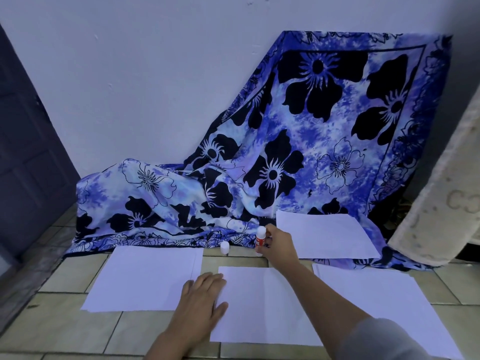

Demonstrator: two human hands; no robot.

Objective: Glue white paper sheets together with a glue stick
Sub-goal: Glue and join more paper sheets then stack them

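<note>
A blue flowered cloth (285, 152) drapes beyond the centre sheet (259, 307); other white sheets (145, 276) lie around it. The left hand (205, 294) presses flat, fingers straight, on the centre sheet's left edge. Just past its far edge, the right hand (279, 245) has its fingers wrapped round the glue stick (260, 237), which stands upright, so the sheet lies nearer the person. A small white cap (225, 247) also stands beyond that edge.

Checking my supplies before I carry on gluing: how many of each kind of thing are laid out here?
Paper sheets or piles: 4
Glue stick: 1
Loose white cap: 1
Patterned cloth: 1
Total: 7
</note>
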